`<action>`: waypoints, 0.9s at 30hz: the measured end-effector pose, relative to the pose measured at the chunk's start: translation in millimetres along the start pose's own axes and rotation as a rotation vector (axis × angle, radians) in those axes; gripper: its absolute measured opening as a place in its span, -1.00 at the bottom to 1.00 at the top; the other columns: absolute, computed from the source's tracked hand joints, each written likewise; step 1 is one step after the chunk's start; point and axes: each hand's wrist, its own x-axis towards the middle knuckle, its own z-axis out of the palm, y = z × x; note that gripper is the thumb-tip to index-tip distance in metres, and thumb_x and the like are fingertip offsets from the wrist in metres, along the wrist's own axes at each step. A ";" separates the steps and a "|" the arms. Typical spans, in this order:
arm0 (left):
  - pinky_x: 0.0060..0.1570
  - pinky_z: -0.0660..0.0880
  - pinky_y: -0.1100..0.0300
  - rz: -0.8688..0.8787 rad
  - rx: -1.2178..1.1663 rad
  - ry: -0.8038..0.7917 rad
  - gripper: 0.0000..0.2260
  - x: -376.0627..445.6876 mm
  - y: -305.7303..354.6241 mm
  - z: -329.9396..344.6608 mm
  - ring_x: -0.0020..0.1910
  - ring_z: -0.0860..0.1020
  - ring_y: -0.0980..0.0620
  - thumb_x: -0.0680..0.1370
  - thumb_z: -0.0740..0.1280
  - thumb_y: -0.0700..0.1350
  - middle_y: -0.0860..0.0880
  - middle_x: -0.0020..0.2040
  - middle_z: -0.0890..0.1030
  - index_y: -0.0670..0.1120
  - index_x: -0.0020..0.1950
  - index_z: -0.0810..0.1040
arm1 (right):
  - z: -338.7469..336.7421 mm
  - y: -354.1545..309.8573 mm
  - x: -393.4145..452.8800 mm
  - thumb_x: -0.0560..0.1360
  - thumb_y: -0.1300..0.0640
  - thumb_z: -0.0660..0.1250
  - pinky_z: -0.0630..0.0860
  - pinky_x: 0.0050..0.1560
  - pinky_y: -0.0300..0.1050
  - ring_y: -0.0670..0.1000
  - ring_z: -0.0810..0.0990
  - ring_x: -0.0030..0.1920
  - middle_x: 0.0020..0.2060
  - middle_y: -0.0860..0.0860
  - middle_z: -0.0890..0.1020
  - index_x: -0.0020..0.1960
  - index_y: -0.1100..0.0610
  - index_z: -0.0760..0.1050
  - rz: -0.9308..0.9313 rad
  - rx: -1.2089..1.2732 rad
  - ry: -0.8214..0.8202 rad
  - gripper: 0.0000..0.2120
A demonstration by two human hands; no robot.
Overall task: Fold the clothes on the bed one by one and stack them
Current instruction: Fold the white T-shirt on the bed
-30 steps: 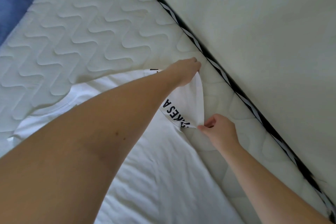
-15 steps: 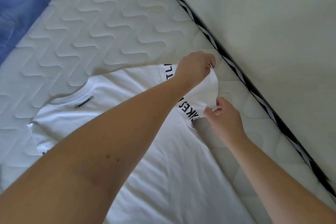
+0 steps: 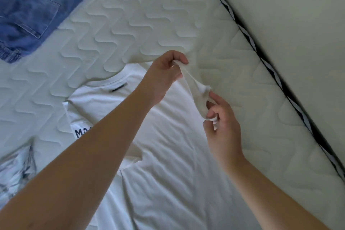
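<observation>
Head view showed both hands, left hand point(image 3: 164, 78) and right hand point(image 3: 222, 117), pinching the lifted right sleeve of the white cotton T-shirt point(image 3: 168, 155), which lay flat on the quilted white bed point(image 3: 130, 15), its body stretching toward the person.

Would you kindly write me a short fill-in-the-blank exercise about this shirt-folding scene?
1. Both hands pinch the sleeve of the ____ T-shirt.
2. The left hand holds the sleeve ____ the mattress, not pressed onto it.
3. The jeans lie at the picture's top ____ corner.
4. The right hand is nearer the camera than the ____ hand.

Missing words: white; above; left; left
</observation>
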 end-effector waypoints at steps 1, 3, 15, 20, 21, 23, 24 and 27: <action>-0.10 0.51 0.26 -0.015 -0.064 0.026 -0.68 -11.4 -2.4 -14.7 -0.20 0.53 0.06 0.47 0.15 -0.45 0.01 -0.23 0.56 -0.07 -0.19 0.56 | 7.9 -2.8 -6.4 0.35 0.55 0.22 0.47 -0.02 -0.30 -0.13 0.55 0.22 0.33 -0.10 0.43 -0.10 0.05 0.31 -0.047 -0.006 -0.041 -0.59; -0.26 0.46 0.34 -0.063 -0.144 0.114 -0.68 -34.5 -13.3 -46.4 -0.34 0.51 0.12 0.44 0.08 -0.46 0.03 -0.33 0.54 -0.13 -0.22 0.53 | 24.9 -5.2 -20.3 0.33 0.58 0.19 0.51 -0.01 -0.18 -0.02 0.53 0.28 0.35 -0.03 0.43 -0.06 0.08 0.34 -0.106 -0.034 -0.142 -0.58; -0.20 0.36 0.06 -0.361 0.801 0.577 -0.74 -53.5 -86.9 -114.1 -0.19 0.46 -0.13 0.62 0.14 -0.04 -0.08 -0.27 0.52 -0.13 -0.19 0.42 | 68.8 21.5 -74.6 0.37 0.47 0.30 0.57 0.06 -0.04 0.07 0.55 0.21 0.27 0.05 0.51 0.21 0.13 0.49 -0.141 -0.338 -0.623 -0.53; 0.22 0.43 0.06 -0.073 1.006 0.211 -0.69 1.4 -78.2 -75.0 0.19 0.52 -0.08 0.63 0.27 -0.03 -0.13 0.22 0.57 -0.16 0.31 0.47 | 66.4 29.2 -69.1 0.30 0.35 0.45 0.45 0.29 0.02 0.11 0.52 0.27 0.26 0.06 0.54 0.30 0.12 0.50 -0.183 -0.611 -0.563 -0.43; 0.27 0.40 0.03 -0.072 1.041 0.166 -0.62 14.8 -76.0 -67.2 0.25 0.49 -0.09 0.62 0.28 0.00 -0.13 0.27 0.53 -0.16 0.37 0.42 | 66.5 30.6 -67.8 0.29 0.32 0.46 0.46 0.27 0.02 0.10 0.54 0.24 0.23 0.05 0.55 0.30 0.12 0.50 -0.186 -0.668 -0.552 -0.43; 0.30 0.39 -0.03 -0.142 1.107 0.137 -0.52 39.2 -72.2 -54.6 0.30 0.45 -0.13 0.60 0.29 0.10 -0.15 0.31 0.48 -0.15 0.42 0.37 | 66.7 32.4 -64.2 0.30 0.26 0.47 0.47 0.19 0.00 0.09 0.55 0.13 0.14 0.01 0.57 0.26 0.11 0.52 -0.172 -0.742 -0.517 -0.46; 0.28 0.40 -0.05 -0.199 1.136 0.133 -0.48 50.4 -70.9 -50.4 0.31 0.44 -0.15 0.58 0.29 0.17 -0.15 0.31 0.47 -0.15 0.40 0.38 | 66.5 33.3 -61.8 0.29 0.24 0.49 0.49 0.13 -0.01 0.09 0.56 0.06 0.07 -0.01 0.58 0.21 0.10 0.55 -0.168 -0.764 -0.496 -0.51; 0.21 0.43 0.00 -0.299 1.194 0.071 -0.48 75.1 -62.9 -45.4 0.27 0.46 -0.16 0.56 0.30 0.23 -0.13 0.22 0.52 -0.13 0.32 0.48 | 64.8 36.7 -54.7 0.25 0.21 0.54 0.50 -0.07 -0.04 0.09 0.57 -0.11 -0.16 -0.04 0.59 -0.05 0.06 0.61 -0.219 -0.747 -0.438 -0.71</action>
